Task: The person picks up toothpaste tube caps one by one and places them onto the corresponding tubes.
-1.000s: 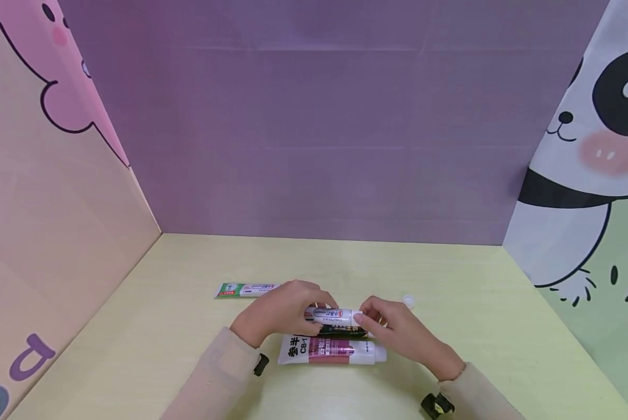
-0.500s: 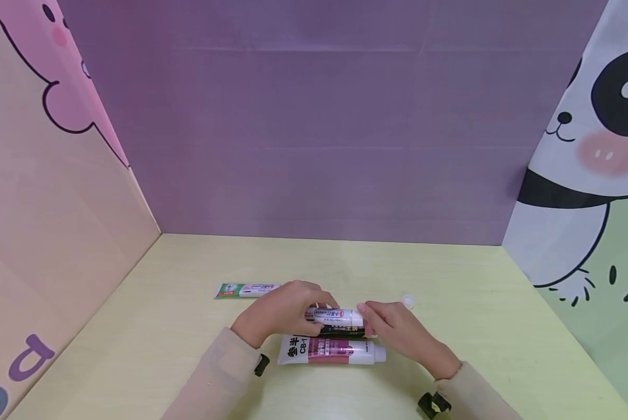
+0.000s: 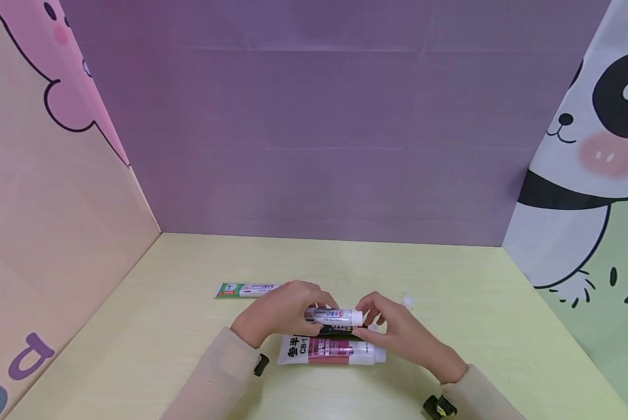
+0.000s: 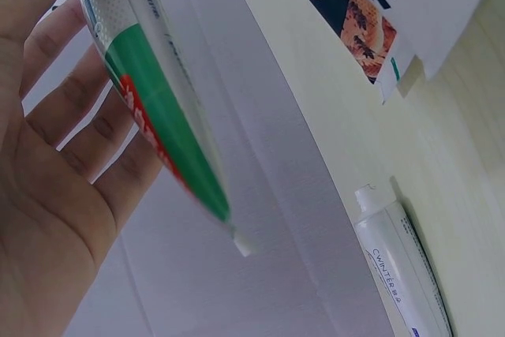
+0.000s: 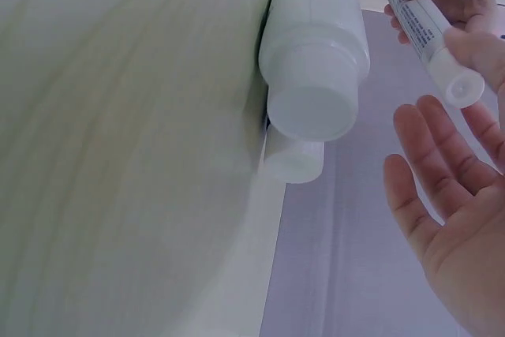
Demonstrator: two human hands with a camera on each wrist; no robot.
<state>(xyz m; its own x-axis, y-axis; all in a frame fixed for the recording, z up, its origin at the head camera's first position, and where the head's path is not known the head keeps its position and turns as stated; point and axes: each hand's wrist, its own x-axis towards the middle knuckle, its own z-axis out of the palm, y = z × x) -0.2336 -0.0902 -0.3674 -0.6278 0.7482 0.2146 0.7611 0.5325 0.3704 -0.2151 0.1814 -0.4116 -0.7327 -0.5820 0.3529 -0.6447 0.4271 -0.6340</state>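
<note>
My left hand (image 3: 293, 306) grips a white and green toothpaste tube (image 3: 332, 316), its capped end pointing right. In the left wrist view the tube's green tail (image 4: 162, 116) slants down past the palm. My right hand (image 3: 397, 329) is at the tube's white cap (image 5: 464, 88), thumb on one side and index finger on the other, spread wider than the cap. Its other fingers (image 5: 442, 155) stand apart below. Just in front of the held tube lie a black toothpaste tube (image 3: 340, 331), partly covered by the hands, and a larger white and pink toothpaste tube (image 3: 329, 351).
Another green and white toothpaste tube (image 3: 245, 290) lies behind my left hand, which hides its right end. A small round whitish piece (image 3: 408, 301) lies beyond my right hand. A purple panel (image 3: 314, 146) stands at the table's back edge, with printed panels on both sides.
My right hand's finger and thumb were closed together at the cap half a second ago and are now spread around it. My left hand and the tube have barely moved.
</note>
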